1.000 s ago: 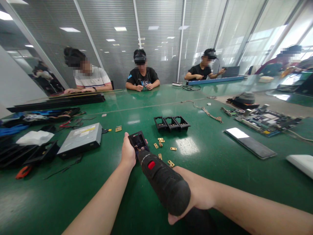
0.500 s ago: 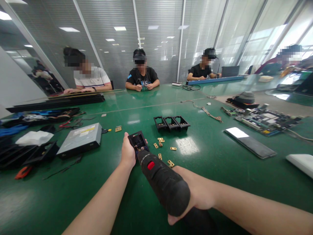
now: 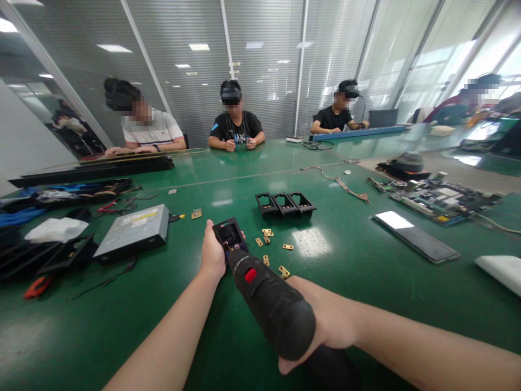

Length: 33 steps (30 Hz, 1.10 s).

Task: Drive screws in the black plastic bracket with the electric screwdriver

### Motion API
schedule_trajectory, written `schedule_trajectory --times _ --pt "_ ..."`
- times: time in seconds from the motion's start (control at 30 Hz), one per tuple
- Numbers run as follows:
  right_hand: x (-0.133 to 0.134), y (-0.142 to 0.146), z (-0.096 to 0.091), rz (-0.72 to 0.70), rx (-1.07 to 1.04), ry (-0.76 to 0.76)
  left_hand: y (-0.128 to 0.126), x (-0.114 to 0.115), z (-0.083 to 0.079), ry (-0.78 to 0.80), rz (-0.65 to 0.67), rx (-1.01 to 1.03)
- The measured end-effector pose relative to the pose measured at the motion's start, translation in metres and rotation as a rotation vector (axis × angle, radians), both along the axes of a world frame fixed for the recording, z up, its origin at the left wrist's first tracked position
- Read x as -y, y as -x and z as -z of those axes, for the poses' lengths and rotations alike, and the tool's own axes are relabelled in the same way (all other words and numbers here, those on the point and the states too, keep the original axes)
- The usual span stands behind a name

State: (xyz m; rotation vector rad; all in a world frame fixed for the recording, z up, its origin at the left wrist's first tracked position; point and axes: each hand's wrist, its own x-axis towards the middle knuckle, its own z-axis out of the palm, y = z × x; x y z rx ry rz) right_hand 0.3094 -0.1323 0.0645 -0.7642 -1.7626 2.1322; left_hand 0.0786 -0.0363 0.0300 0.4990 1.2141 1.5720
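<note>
A black power drill (image 3: pixel 272 304) with a red switch on top is gripped in my right hand (image 3: pixel 321 320), its nose pointing away from me. My left hand (image 3: pixel 214 252) is closed around a black plastic frame (image 3: pixel 228 231), tilted up, its thumb on the left side. The drill's tip reaches into the frame beside small brass-coloured parts; the exact contact point is hidden. Several small brass plates (image 3: pixel 288 247) with holes lie on the green table to the right of the frame. Behind them stand three joined black frames (image 3: pixel 285 205) with brass parts inside.
To the left lie a silver disc drive (image 3: pixel 134 231), dark trays (image 3: pixel 52 252) and an orange-handled tool (image 3: pixel 37 288). On the right are a phone-like slab (image 3: pixel 415 236), a circuit board (image 3: pixel 445 198) and a white object (image 3: pixel 500 274). Several people sit across the table.
My hands, the drill and the frame stay almost in place. The view has shifted very slightly. Across the table, the middle person's hands have moved a little apart.
</note>
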Motion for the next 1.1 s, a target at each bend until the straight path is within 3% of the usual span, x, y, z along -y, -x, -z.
schedule_trajectory --times 0.27,1.1 --pt "-0.0018 -0.0022 0.0014 -0.025 0.017 -0.098 -0.0014 0.0000 -0.0012 0.004 -0.006 -0.021" --pt "-0.0015 -0.0029 -0.0006 -0.019 0.029 -0.080 -0.0031 0.0023 -0.0030 0.016 -0.009 -0.063"
